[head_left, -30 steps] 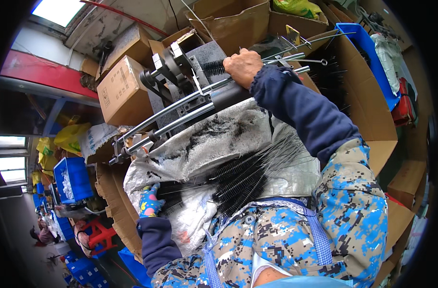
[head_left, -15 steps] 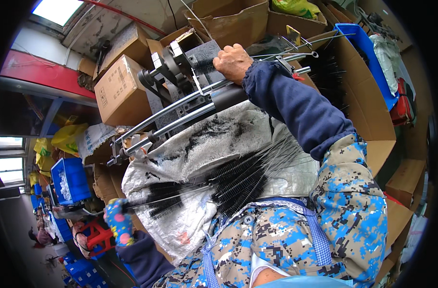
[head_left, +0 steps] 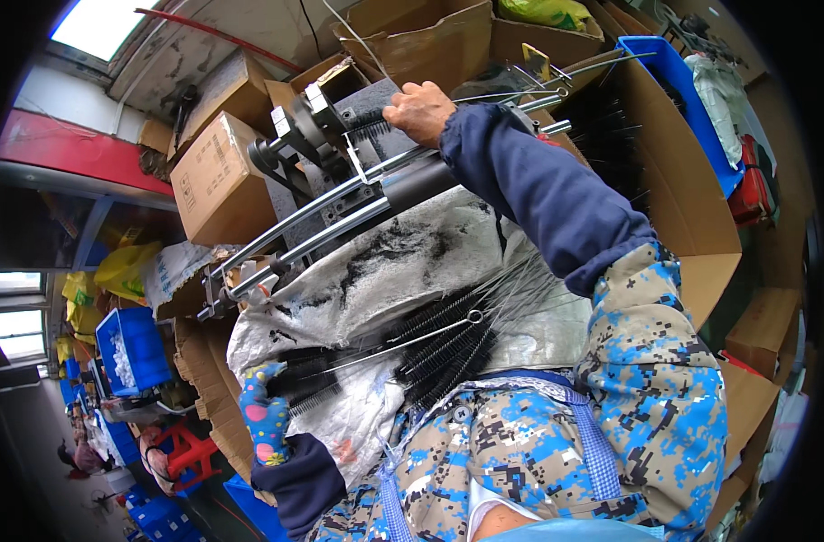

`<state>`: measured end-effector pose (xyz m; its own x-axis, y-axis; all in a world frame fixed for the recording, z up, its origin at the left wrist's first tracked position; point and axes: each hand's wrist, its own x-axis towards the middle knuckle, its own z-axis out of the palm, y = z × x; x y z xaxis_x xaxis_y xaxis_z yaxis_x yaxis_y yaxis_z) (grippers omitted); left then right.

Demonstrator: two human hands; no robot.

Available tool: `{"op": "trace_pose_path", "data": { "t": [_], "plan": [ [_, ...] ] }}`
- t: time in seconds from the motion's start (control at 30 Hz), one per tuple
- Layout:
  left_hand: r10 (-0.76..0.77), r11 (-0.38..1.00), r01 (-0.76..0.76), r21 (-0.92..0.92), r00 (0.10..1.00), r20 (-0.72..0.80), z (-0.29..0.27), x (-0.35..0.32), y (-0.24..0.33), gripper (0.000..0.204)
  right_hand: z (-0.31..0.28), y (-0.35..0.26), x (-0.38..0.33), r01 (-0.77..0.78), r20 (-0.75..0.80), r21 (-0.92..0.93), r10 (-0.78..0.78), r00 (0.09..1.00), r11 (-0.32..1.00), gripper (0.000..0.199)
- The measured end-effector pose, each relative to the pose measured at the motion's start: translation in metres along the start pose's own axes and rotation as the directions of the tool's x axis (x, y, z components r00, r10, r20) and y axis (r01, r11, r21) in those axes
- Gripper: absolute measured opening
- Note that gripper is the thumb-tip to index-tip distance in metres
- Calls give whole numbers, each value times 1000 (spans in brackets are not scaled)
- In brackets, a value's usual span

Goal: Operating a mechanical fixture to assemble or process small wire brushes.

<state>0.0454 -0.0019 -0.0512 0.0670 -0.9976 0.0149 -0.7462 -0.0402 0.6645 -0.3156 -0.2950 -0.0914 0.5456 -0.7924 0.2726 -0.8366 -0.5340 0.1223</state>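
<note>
My left hand (head_left: 264, 411), in a blue glove with coloured dots, closes around the bristled end of a black twisted-wire brush (head_left: 302, 381). That brush's thin wire handle reaches right to a small end loop, above a pile of black brushes (head_left: 444, 348) on my lap. At the machine (head_left: 326, 135), my bare right hand (head_left: 419, 112) is closed on another wire brush (head_left: 367, 123). Its dark bristles show left of my fingers, and a looped wire extends to the right. My palm hides the grip itself.
A stained white woven sack (head_left: 376, 253) drapes my lap beneath two steel rails (head_left: 340, 226). Cardboard boxes (head_left: 215, 181) stand behind the machine. At right, an open carton (head_left: 678, 154) holds dark brushes beside a blue bin (head_left: 633, 54). A red stool (head_left: 188, 452) is at lower left.
My left hand has moved right, toward my lap, with its brush; the looped handle now lies over the pile. My right hand has shifted slightly left in the picture, along with the scene.
</note>
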Motion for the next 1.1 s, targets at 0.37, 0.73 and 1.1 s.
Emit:
{"op": "trace_pose_path", "data": {
  "t": [0.37,0.73,1.1],
  "plan": [
    [36,999,-37,7,994,102,16,-1,23,45,4,2,15,-32,72,90,25,997,995,18],
    [-61,995,63,-71,998,32,5,-12,2,48,-18,25,-45,-463,274,174,408,871,869,55],
    [80,997,-80,-1,994,68,9,-10,22,51,-11,-37,-19,-407,197,247,366,909,879,36]
  ]
}}
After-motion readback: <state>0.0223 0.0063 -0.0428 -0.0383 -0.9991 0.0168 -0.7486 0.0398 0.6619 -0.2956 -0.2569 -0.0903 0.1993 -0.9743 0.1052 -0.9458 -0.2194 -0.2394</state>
